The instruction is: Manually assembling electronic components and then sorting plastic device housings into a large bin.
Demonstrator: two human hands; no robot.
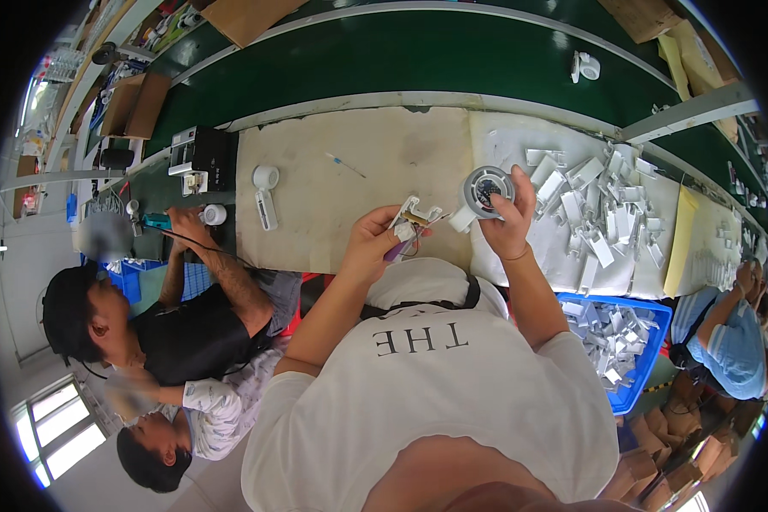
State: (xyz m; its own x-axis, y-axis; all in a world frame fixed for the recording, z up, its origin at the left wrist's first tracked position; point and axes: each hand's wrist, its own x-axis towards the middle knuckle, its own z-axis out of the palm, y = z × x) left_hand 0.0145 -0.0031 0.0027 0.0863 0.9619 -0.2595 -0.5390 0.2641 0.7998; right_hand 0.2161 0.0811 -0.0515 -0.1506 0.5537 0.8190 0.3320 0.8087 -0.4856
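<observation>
Over the near middle of the worktable, my left hand (372, 244) is closed around a small white plastic housing (413, 210) with a purple piece and thin wires showing at its lower side. Beside it, my right hand (513, 215) grips a round grey-and-white device head (484, 189), its dark inner face turned up and my thumb resting on it. A white part sticks out from the head toward the housing. Further left on the tabletop lies a white device with a round head and short handle (266, 200). A thin blue-and-white stick-like tool (346, 165) rests near the middle.
Many loose white plastic shells (601, 205) are heaped on the right of the table. Below them stands a blue crate (654, 346) of similar parts. A green conveyor (384, 64) runs along the back. One co-worker (179, 316) sits at left beside a black machine (213, 160).
</observation>
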